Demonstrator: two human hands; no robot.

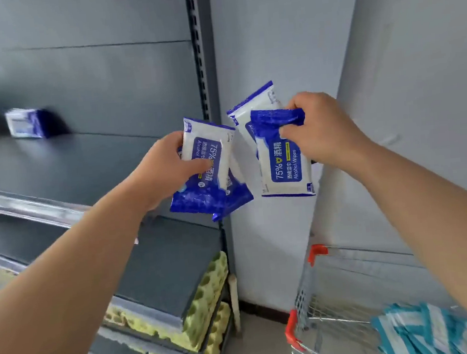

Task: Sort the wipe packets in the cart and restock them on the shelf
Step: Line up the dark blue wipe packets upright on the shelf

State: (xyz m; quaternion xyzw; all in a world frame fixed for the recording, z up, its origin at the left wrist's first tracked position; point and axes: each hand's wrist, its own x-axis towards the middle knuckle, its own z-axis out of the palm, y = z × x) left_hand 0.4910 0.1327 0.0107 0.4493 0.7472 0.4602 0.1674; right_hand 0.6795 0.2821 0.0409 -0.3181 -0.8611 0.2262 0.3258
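Note:
My left hand (166, 172) grips two blue-and-white alcohol wipe packets (208, 162), one behind the other, in front of the grey shelf (63, 167). My right hand (324, 128) grips two more of the same packets (278, 155) by their top ends, close to the right of the left-hand pair. A small stack of blue wipe packets (26, 122) stands at the back left of the shelf. Teal-and-white wipe packets (429, 329) lie in the wire cart (309, 298) at the lower right.
A slotted shelf upright (199, 51) runs down beside a pale wall (285, 43). Lower shelves (164, 269) hold yellow egg trays (206, 296). The cart has red corner guards (316, 251) and stands on the floor to the right of the shelving.

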